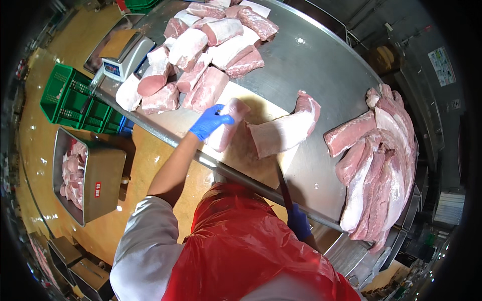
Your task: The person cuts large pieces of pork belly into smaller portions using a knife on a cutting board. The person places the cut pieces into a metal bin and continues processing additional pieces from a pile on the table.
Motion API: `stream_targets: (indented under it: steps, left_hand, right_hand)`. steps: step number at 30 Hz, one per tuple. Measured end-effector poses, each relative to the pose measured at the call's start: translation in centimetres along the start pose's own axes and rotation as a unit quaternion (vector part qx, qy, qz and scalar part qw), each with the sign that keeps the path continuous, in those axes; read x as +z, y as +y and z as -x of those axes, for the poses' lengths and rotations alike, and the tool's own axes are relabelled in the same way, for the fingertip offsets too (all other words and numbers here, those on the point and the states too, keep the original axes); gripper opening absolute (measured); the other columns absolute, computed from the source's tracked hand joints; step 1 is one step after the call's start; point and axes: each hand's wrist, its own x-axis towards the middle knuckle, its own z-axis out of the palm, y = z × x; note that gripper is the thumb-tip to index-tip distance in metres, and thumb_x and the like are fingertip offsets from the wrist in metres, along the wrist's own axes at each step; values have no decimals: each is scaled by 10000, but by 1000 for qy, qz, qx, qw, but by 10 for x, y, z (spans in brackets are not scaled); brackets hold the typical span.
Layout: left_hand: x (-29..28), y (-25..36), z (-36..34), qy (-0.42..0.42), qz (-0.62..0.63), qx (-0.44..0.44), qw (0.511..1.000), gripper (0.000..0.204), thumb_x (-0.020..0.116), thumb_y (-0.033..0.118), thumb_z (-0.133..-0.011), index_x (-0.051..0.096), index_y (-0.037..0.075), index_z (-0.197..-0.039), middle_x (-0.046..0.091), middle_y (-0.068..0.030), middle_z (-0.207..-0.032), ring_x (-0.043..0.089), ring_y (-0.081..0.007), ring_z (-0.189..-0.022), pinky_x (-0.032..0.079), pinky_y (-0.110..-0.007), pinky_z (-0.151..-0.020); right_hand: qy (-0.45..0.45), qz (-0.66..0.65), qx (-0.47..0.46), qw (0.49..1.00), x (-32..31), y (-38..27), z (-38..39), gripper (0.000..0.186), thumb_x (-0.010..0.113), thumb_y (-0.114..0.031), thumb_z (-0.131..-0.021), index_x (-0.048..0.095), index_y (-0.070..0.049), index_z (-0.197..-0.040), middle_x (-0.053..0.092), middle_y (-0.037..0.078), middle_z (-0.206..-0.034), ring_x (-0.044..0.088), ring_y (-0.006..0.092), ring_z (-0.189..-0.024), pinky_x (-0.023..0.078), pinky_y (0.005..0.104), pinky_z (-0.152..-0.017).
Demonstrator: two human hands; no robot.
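Note:
My left hand [213,122], in a blue glove, has its fingers wrapped over a short piece of pork loin [224,135] on the pale cutting board [245,163]. To its right, a longer cut of pork loin [282,133] lies apart from it, partly off the board, with its far end bent upward. My right hand [298,222], also gloved in blue, is low near the table's front edge. It is closed round the handle of a knife [285,188], whose blade points away from me over the board. Part of my right hand is hidden by the red apron.
Cut pork pieces [206,45] are heaped at the far left of the steel table [321,55]. Long whole loins [381,165] lie piled at the right. A scale [120,57], green crates [75,98] and a steel bin of meat [103,175] stand on the left.

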Motion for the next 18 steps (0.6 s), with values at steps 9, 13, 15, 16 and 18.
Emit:
stream_targets:
  steps: [9,13,15,16,18]
  left_hand:
    - [-21,-25,28,-79,322,-155,931,702,633,316,-856,450,36,-1473,601,-176,-1369,602,-347,-1218,480,-482,-1076]
    - [-14,-24,34,-70,316,-152,934,692,635,302,-857,453,52,-1476,596,-171,-1375,598,-345,-1223,471,-484,-1088]
    - [-12,-17,45,-81,342,-143,925,694,644,301,-853,455,53,-1473,594,-169,-1376,596,-347,-1224,469,-484,-1089]
    - [-10,-10,55,-100,372,-132,913,697,652,302,-850,456,52,-1470,594,-168,-1376,595,-348,-1224,470,-486,-1086]
    - [-15,7,68,-73,384,-98,915,706,668,304,-841,459,51,-1466,597,-168,-1369,593,-352,-1220,475,-491,-1076]
  right_hand:
    - [17,-112,-96,989,-23,-60,-58,202,518,-177,-992,425,-10,-1055,646,281,-744,643,495,-713,508,587,-618]
    - [9,-132,-159,978,3,-88,-123,206,536,-150,-969,464,15,-1069,635,277,-736,647,478,-715,509,569,-632]
    - [45,-143,-202,968,32,-103,-167,214,533,-145,-972,470,23,-1090,628,279,-726,642,475,-708,498,564,-616]
    - [65,-150,-203,966,37,-116,-188,224,537,-128,-965,469,27,-1111,630,275,-720,645,460,-683,507,547,-606]
    - [117,-150,-219,957,35,-139,-203,255,540,-122,-965,467,37,-1150,632,274,-714,649,445,-660,511,532,-593]
